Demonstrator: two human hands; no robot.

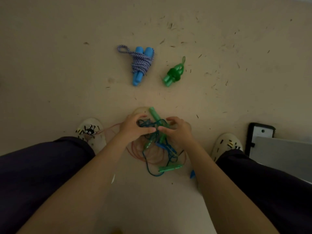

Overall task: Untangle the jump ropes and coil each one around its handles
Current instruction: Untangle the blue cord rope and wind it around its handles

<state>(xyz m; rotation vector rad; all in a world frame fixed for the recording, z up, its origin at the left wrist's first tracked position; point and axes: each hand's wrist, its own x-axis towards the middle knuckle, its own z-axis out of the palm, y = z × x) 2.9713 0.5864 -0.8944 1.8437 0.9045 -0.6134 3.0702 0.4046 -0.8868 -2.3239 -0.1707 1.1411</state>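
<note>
Left hand [133,127]: fingers clamped on tangle [147,124].
Right hand [179,132]: fingertips pinching same tangle.
Green handle [154,114]: just beyond fingertips.

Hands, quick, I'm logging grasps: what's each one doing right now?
Left hand: grips the tangle of ropes.
Right hand: fingers curled, pinching the same tangle of ropes.

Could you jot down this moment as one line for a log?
stage: untangling | left hand: grips tangle | right hand: at tangle, grip unclear | finished: blue rope, green rope coiled on floor
</note>
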